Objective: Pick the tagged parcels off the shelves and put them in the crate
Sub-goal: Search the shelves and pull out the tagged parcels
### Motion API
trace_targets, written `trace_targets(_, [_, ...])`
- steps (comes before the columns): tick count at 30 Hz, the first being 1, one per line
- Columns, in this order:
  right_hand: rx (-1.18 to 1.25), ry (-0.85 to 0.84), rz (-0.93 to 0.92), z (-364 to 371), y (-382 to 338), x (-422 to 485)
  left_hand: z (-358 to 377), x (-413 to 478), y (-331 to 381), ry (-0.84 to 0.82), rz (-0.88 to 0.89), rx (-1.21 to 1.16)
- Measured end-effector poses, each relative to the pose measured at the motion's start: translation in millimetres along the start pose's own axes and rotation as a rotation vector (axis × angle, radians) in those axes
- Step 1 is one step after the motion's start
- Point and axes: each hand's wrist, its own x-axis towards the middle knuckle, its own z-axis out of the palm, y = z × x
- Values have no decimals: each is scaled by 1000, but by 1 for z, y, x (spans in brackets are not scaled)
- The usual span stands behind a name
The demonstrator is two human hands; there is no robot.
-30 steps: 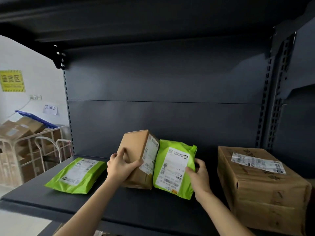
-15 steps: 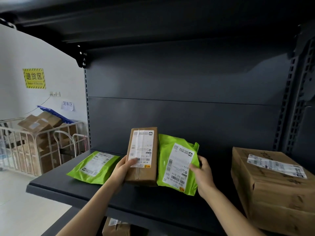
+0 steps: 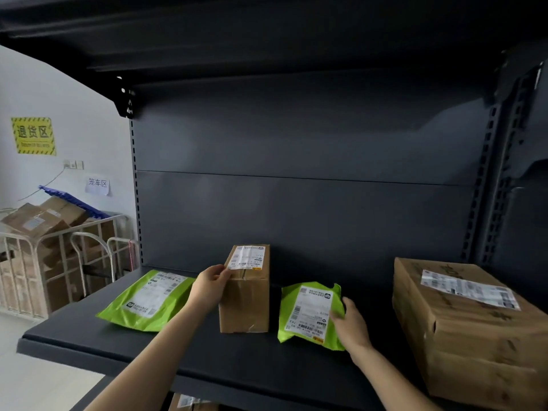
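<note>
A small brown cardboard box with a white label on top stands on the dark shelf at the middle. My left hand grips its upper left corner. To its right a green mailer bag with a white label leans tilted toward me, and my right hand holds its right edge. A second green mailer bag lies flat at the shelf's left end, touched by neither hand. No crate is in view.
A large brown carton with a label fills the shelf's right end. Left of the shelving stands a metal roll cage full of cardboard boxes, against a white wall with a yellow sign. Another shelf hangs overhead.
The small box and the green bag, held close together before, are now apart. The box has been set upright on the shelf, and the bag has moved right and lower with my right hand.
</note>
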Motion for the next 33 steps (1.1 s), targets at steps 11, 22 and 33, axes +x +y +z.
trace_targets(11, [-568,46,-368,-30,-11,-16,37,-21,28,-5,590,741])
trace_targets(22, [-623,143,-495,-89,-27,-58,98,-40,46,-218,715,724])
trace_targets(33, [-523,457,-282,-189,2,-101,181,-82,77,-467,710,425])
